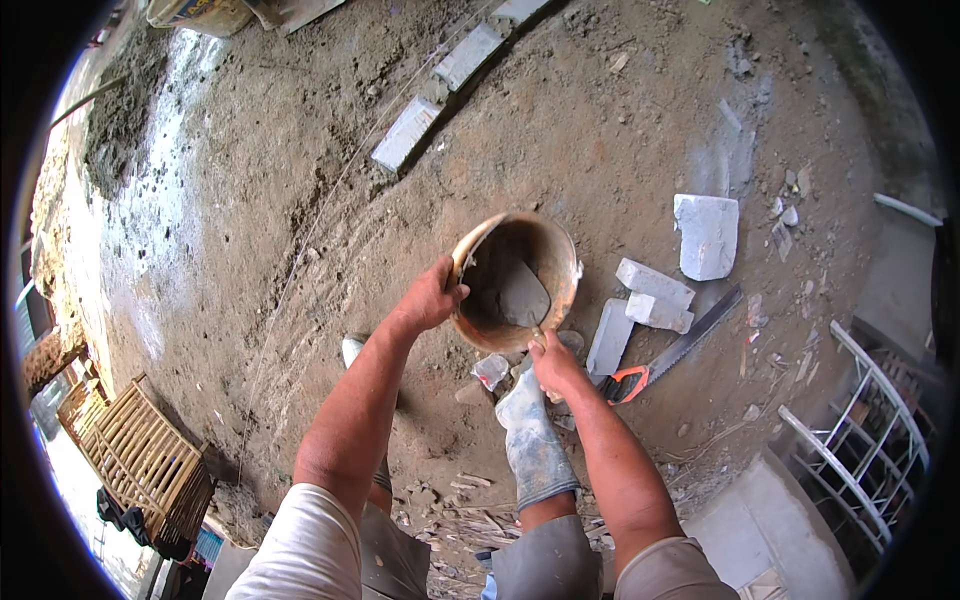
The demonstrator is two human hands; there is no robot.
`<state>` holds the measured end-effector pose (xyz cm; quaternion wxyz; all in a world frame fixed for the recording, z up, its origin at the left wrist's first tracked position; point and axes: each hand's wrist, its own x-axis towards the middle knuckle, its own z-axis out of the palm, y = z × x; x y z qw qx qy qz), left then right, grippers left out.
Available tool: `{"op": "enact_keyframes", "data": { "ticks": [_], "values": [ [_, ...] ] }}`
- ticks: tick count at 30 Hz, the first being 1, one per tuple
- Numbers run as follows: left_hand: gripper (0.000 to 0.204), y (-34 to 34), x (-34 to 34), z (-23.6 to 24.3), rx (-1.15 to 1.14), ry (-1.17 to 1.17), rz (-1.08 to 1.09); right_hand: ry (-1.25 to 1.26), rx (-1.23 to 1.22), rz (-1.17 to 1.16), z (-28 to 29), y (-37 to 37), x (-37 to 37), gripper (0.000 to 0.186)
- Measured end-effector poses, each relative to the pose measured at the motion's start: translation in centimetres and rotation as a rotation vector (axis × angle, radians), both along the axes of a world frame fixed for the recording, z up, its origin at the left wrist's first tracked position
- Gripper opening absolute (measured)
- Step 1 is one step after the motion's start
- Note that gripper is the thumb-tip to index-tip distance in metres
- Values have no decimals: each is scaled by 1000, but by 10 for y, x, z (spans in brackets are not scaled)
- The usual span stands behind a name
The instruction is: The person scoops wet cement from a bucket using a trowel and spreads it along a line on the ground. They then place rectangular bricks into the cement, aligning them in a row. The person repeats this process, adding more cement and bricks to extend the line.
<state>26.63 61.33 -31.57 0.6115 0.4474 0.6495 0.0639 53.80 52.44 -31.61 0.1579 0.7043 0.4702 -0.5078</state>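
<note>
My left hand [432,295] grips the left rim of a round, mortar-stained metal pan [560,262], held tilted above the dirt ground. My right hand [553,362] is closed on the handle of a trowel, whose grey blade [524,294] lies inside the pan against wet mortar. Below the pan stands my leg in a mortar-caked rubber boot [533,445].
Pale concrete block pieces [707,235] [655,297] lie to the right, beside a handsaw with an orange handle [670,352]. A row of blocks [407,133] and a taut string line run up the ground. A bamboo cage [140,460] is lower left; a white metal frame [865,430] lower right.
</note>
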Motion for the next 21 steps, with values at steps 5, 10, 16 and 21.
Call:
{"op": "enact_keyframes", "data": {
  "ticks": [5, 10, 16, 21],
  "values": [
    [34, -21, -23, 1, -3, 82, 69, -22, -137, 340, 73, 22, -12, 48],
    [32, 12, 19, 13, 61, -27, 42, 283, -290, -411, 95, 33, -7, 47],
    [29, 10, 5, 12, 32, 21, 59, -13, -222, -38, 32, 20, -17, 55],
    [28, -16, -8, 3, 50, 61, 73, -201, -37, 373, 95, 34, -16, 38]
  ]
}}
